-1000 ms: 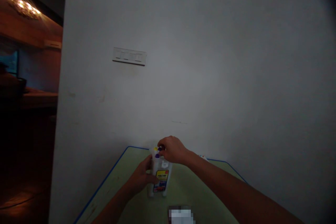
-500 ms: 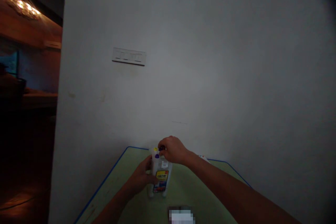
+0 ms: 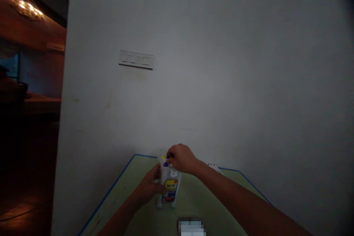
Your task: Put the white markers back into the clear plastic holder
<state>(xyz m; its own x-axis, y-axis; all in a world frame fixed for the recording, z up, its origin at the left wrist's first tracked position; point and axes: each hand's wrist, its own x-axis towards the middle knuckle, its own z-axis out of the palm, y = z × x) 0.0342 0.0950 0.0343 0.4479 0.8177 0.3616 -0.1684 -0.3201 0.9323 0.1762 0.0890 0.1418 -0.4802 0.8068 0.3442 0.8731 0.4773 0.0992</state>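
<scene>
A clear plastic marker case [image 3: 172, 188] with a yellow and blue label stands upright on the green table [image 3: 193, 199]. My left hand [image 3: 151, 185] is wrapped round its left side, thumb across the front. Caps of markers show at the top: a yellow cap [image 3: 164, 157] and a purple cap [image 3: 166, 164]. Over the case's top right, my right hand [image 3: 183, 158] is closed in a pinch on a dark-capped marker [image 3: 169, 156]. The marker's lower part is hidden by my fingers and the case.
Behind the right forearm lies a white item [image 3: 216, 169] with coloured marks, partly hidden. A dark-edged object [image 3: 191, 226], blurred out, sits at the near edge of view. The wall [image 3: 221, 81] rises behind the table and carries a switch panel [image 3: 136, 60].
Both hands keep their hold at the case. The right forearm has dropped very slightly, showing a little more of the white item behind it.
</scene>
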